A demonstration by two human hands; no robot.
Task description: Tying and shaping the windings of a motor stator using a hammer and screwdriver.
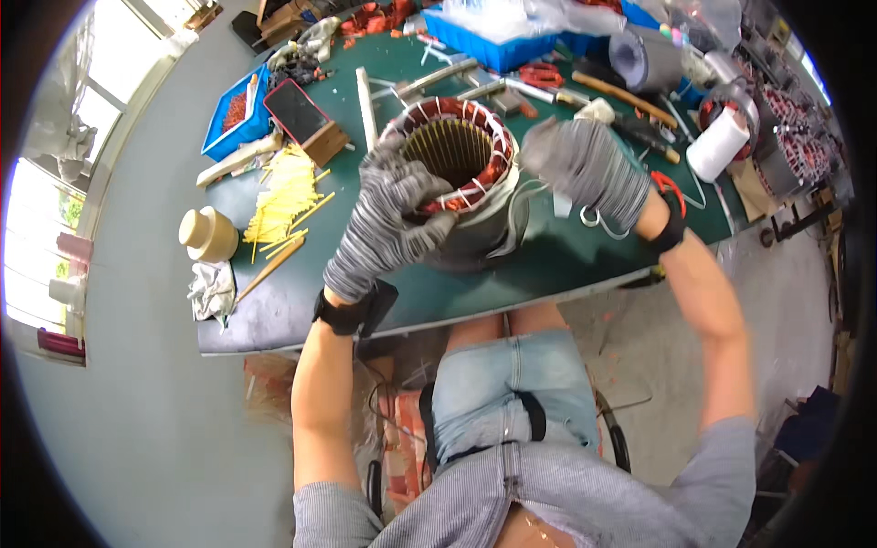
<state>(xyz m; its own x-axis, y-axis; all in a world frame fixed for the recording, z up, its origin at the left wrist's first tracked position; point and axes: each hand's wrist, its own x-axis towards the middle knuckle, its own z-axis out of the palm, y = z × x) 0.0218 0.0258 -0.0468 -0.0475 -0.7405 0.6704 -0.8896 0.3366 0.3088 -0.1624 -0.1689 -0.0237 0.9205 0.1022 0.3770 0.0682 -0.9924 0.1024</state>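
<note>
In front of me on the green table stands a motor stator, a grey cylinder with red-brown copper windings laced with white cord around its top. My left hand, in a grey striped knit glove, grips the left side of its rim, fingers over the windings and thumb near the front. My gloved right hand is raised just right of the stator, apart from the rim. Its fingers are curled closed and slightly blurred; what they hold is hidden. A pale flat lead loops down the stator's right side.
Left lie yellow strips, a phone, a blue bin and a cream spool. Right are orange-handled scissors, a white roll, a mallet and more wound stators. A blue tray sits behind.
</note>
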